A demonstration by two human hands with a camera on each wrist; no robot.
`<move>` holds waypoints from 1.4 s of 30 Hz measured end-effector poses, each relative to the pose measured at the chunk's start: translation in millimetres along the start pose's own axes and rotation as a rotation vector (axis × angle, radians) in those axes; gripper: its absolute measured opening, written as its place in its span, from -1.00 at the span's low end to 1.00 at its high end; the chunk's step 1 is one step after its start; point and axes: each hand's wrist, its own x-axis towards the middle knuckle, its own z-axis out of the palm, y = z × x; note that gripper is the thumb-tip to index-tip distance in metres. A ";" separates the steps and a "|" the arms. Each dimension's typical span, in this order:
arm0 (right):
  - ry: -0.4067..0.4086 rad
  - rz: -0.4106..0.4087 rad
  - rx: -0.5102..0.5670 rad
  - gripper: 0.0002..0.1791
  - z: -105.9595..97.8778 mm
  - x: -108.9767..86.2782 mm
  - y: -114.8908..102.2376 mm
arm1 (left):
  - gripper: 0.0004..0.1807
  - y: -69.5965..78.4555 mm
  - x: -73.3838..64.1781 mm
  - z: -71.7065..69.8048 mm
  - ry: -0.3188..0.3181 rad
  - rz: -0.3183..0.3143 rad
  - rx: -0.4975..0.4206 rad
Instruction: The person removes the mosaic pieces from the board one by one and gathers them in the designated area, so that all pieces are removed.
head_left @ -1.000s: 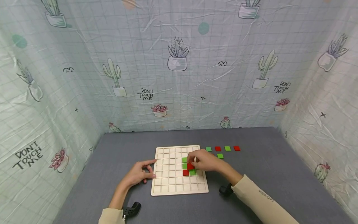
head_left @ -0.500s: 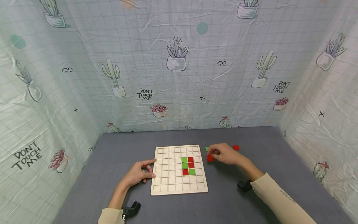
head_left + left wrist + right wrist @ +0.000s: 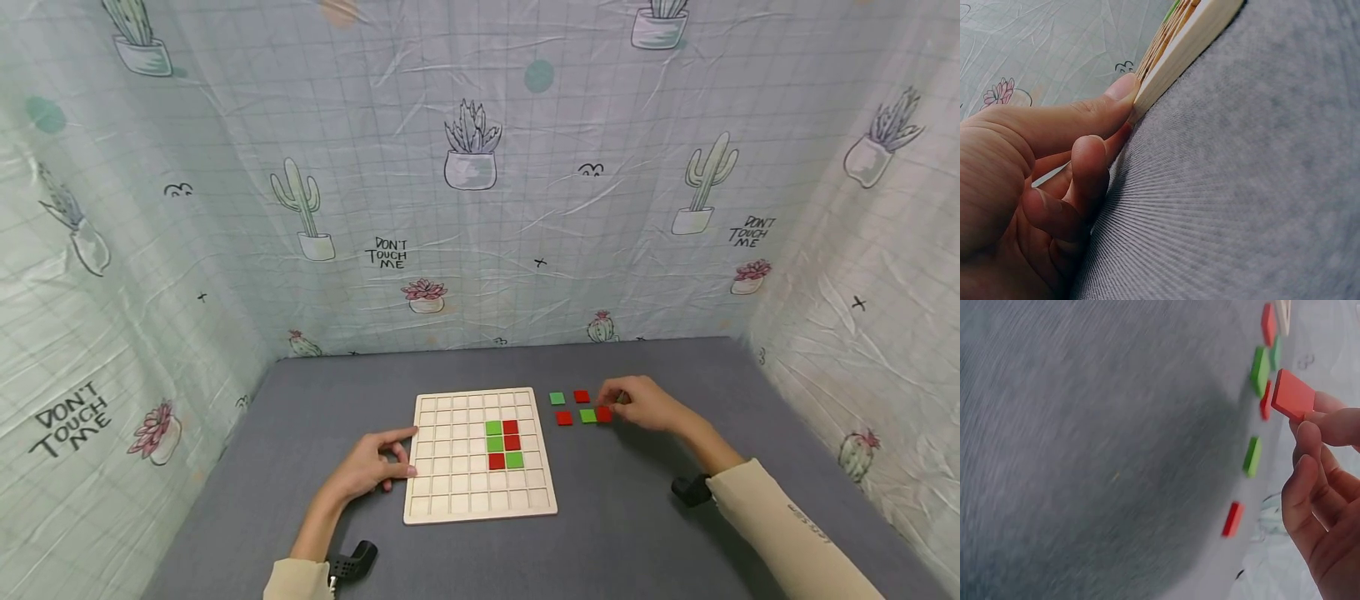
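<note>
My right hand [image 3: 642, 405] pinches a red square tile [image 3: 1293, 395] between thumb and fingertips, just right of a loose green tile [image 3: 588, 416]. In the right wrist view the held tile stands tilted. Across the table, my left hand [image 3: 367, 468] touches the left edge of a wooden grid board [image 3: 442, 504], thumb and index finger spread along it. Its thumb [image 3: 1091, 119] rests on the board's edge in the left wrist view. On the board's grid lie several red and green tiles, including a green one [image 3: 514, 460] and a red one [image 3: 497, 461].
Right of the board lie loose tiles: a red one [image 3: 564, 417], a teal-green one [image 3: 557, 398] and another red one [image 3: 582, 396]. The right wrist view also shows a green tile [image 3: 1252, 456] and a red tile [image 3: 1232, 519]. A patterned cloth [image 3: 472, 242] rises behind the grey table [image 3: 360, 375].
My right hand has moved right, from over the board to the loose tiles. A red tile now lies at the left of the nearer row. My left hand stays at the board's edge.
</note>
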 end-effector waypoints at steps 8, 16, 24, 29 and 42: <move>0.003 0.060 0.000 -0.82 -1.7 -4.6 16.3 | -0.17 0.5 0.0 0.6 -0.002 -0.017 -0.020; 0.013 0.071 -0.087 -0.81 2.3 -3.4 22.8 | -0.18 0.5 -0.1 1.5 0.001 -0.018 -0.008; 0.064 0.075 -0.183 -0.80 8.6 -2.2 24.3 | -0.18 -0.7 -0.2 0.8 0.004 -0.018 -0.002; 0.066 0.073 -0.222 -0.78 10.5 -2.7 24.2 | -0.18 -1.0 0.1 0.8 0.009 -0.021 -0.004; 0.025 0.099 -0.213 -0.79 10.7 -1.5 26.8 | -0.19 -0.7 0.3 0.0 0.002 -0.019 -0.002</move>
